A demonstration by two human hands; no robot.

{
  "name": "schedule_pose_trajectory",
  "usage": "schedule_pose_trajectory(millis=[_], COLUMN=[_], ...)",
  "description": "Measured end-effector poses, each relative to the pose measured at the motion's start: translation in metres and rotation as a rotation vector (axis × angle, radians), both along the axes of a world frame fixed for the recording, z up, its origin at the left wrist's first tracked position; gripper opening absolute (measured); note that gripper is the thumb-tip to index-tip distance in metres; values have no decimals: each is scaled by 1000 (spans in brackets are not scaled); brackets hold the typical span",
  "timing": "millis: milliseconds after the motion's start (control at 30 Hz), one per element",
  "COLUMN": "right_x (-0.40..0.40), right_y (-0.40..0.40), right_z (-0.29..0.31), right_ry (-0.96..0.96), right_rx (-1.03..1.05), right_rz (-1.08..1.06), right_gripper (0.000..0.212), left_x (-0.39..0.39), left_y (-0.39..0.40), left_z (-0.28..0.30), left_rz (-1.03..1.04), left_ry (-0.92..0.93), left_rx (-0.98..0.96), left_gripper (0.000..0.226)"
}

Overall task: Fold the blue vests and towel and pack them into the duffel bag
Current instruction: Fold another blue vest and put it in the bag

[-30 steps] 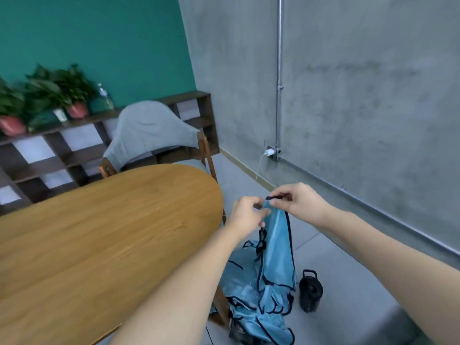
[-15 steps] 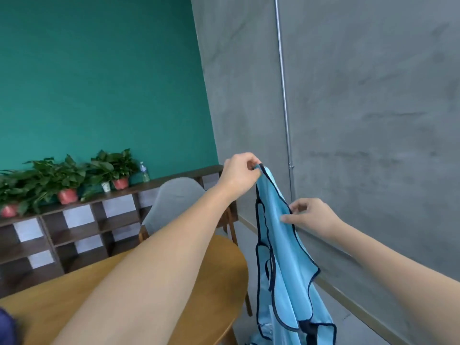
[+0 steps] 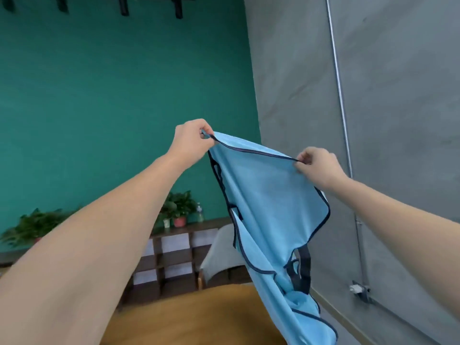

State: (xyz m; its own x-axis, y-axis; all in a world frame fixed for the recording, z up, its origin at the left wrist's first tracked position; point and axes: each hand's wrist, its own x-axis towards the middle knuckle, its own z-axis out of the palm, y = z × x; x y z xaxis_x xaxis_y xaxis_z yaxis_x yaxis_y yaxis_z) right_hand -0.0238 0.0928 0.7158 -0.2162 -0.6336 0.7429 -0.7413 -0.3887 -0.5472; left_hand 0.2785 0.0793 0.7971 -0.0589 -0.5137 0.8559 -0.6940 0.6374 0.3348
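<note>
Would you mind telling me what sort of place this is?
Probably an office lounge or meeting room: a teal painted wall, a dark wooden cubby shelf with potted green plants, and a rounded wooden table with a grey padded chair.

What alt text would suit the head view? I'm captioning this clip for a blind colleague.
Two bare hands hold a light blue vest with dark trim up in the air, the left hand and right hand each pinching its top edge. It hangs over a wooden table, before a green wall and a grey wall.

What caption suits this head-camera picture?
Both hands, left hand and right hand, pinch a blue vest outstretched above a wooden table.
</note>
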Motion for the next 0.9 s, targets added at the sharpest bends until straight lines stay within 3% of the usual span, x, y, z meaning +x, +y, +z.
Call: schedule_pose_trajectory(millis=[133, 333, 567, 900], right_x=[52, 114, 168, 204], right_y=[-18, -46, -89, -142], right_z=[15, -19, -94, -240], right_ry=[29, 32, 52, 333], right_rx=[-49, 42, 259, 472], right_rz=[34, 130, 257, 225], right_gripper=[11, 19, 14, 8], left_x=[69, 140, 189, 230], left_y=[-2, -18, -49, -86], left_z=[1, -46, -145, -313], left_rz=[90, 209, 288, 241], left_ry=[-7, -49, -120, -188], left_rx=[-11, 104, 374, 655], left_gripper=[12, 13, 30, 22])
